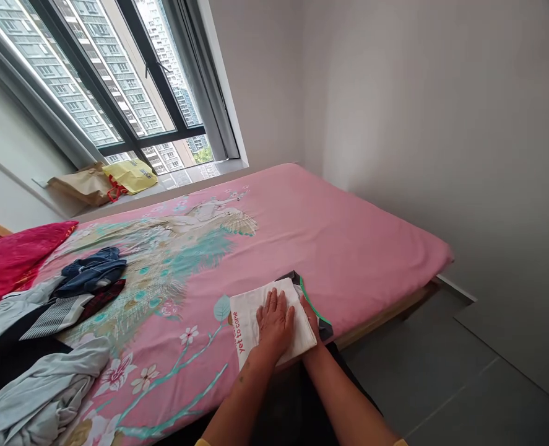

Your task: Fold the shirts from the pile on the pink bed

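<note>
A folded white T-shirt [250,310] with red lettering lies near the bed's front edge. My left hand [275,319] rests flat on top of it, fingers stretched out and a little apart. Along the shirt's right edge is my right hand [310,319], its fingers extended and partly hidden by the white cloth. Beneath and beyond the shirt, a dark grey folded garment [326,327] with green trim sticks out.
The pink bed sheet [339,248] has a peacock print. Rumpled clothes [70,365], including a navy garment [94,271], lie at left beside a red pillow [18,254]. Paper bag [86,184] and yellow bag [132,176] sit on the windowsill. Grey floor [464,371] lies right.
</note>
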A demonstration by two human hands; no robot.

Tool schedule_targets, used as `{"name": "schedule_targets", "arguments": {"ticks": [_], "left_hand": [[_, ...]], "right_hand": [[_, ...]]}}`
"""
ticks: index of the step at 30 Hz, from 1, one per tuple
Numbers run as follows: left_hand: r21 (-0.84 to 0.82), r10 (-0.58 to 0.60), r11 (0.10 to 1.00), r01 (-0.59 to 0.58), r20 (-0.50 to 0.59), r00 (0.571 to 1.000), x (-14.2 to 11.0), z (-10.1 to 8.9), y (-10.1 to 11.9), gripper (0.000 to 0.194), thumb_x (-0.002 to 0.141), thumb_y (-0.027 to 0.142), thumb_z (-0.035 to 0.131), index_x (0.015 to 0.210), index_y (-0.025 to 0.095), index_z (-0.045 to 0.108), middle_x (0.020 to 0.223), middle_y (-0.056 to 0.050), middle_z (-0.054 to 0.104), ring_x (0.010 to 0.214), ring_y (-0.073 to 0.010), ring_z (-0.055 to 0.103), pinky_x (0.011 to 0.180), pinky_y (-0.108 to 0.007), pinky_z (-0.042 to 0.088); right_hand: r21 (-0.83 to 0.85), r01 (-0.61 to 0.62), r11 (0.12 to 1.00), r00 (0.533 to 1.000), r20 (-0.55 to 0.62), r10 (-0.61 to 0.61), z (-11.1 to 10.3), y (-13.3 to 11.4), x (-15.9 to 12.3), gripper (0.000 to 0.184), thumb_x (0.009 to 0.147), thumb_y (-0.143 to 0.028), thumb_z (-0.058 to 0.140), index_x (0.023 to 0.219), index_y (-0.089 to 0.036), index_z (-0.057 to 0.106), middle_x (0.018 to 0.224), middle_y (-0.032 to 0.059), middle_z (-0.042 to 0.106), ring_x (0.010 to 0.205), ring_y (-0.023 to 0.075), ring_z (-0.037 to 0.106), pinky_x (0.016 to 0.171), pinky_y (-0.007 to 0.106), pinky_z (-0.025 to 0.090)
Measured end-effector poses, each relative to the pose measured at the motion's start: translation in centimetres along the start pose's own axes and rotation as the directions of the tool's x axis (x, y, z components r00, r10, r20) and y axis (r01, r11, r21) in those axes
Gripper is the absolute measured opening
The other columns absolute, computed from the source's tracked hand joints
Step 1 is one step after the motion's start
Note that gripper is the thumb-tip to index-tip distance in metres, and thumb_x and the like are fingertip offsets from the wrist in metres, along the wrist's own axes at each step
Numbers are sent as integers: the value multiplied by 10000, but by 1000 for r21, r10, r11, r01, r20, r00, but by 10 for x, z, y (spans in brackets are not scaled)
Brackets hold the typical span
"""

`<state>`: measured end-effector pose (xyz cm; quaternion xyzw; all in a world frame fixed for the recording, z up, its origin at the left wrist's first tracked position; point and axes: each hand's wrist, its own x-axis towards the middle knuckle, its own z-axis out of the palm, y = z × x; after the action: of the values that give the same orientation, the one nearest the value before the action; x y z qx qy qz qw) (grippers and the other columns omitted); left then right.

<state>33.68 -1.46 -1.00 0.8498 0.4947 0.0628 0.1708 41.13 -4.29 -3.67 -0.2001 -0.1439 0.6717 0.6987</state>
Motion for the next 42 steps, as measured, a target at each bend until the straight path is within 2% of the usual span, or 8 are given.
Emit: {"name": "schedule_targets", "arguments": {"ticks": [6,17,22,25,31,35,40,42], "left_hand": [[70,34,997,-32,-33,999,7,8,2,588,919,455,202,1461,230,171,1542,-36,86,1416,-192,57,1124,-523,31],[144,14,990,-9,-36,999,12,25,8,616,902,529,189,1450,250,225,1537,-47,136,1415,-232,77,1111,-557,11],[195,4,981,6,-52,999,15,34,13,632,884,541,265,1444,248,245,1539,-63,126,1416,-250,55,1095,-577,-43],[196,-10,981,13,-17,1000,17,31,18,649,875,545,291,1444,238,243,1540,-78,119,1415,-269,41,1074,-614,-51],[155,37,987,-48,69,997,6,-3,1,592,902,507,257,1426,232,288,1536,-66,142,1415,-252,70,1083,-615,23],[246,121,963,-110,-30,992,-16,-16,-28,532,901,450,333,1387,238,373,1523,-66,197,1411,-257,96,1096,-586,-28],[281,190,947,-156,-99,977,-35,-8,-48,535,862,446,442,1356,241,430,1493,-86,284,1394,-279,177,1115,-552,-32],[272,192,950,-152,-129,973,-38,-3,-51,542,856,450,455,1358,248,429,1488,-81,298,1388,-284,197,1119,-548,-32]], "right_hand": [[-58,-40,998,997,-70,36,-10,-21,3,472,765,-487,454,1083,-173,604,1061,94,666,1173,259,514,1012,431,385],[-135,-50,990,982,-186,24,-17,-62,-8,483,777,-526,496,1123,-198,572,1063,86,658,1106,246,561,932,438,441],[-266,63,962,889,-423,-176,-31,-110,-37,451,762,-480,572,1174,-303,528,1259,41,558,1189,205,497,930,419,429],[-513,156,844,814,-417,-404,-26,-113,-48,378,773,-471,580,1111,-301,571,1249,25,567,1219,187,460,1003,395,354],[-845,158,511,832,-165,-530,-13,-83,-53,338,804,-467,537,1002,-206,619,1086,63,644,1060,204,550,956,353,391],[-939,-9,344,864,-180,-470,-25,-76,-44,298,804,-432,496,961,-211,618,973,51,668,857,196,601,791,329,467],[-978,-136,-158,908,-60,-415,-32,-78,1,275,818,-334,465,1021,-218,610,1058,44,642,995,190,556,857,302,428],[-946,-195,-261,914,-79,-397,-32,-79,22,283,805,-323,489,1030,-205,612,1035,65,643,1008,209,543,852,313,416]]}}
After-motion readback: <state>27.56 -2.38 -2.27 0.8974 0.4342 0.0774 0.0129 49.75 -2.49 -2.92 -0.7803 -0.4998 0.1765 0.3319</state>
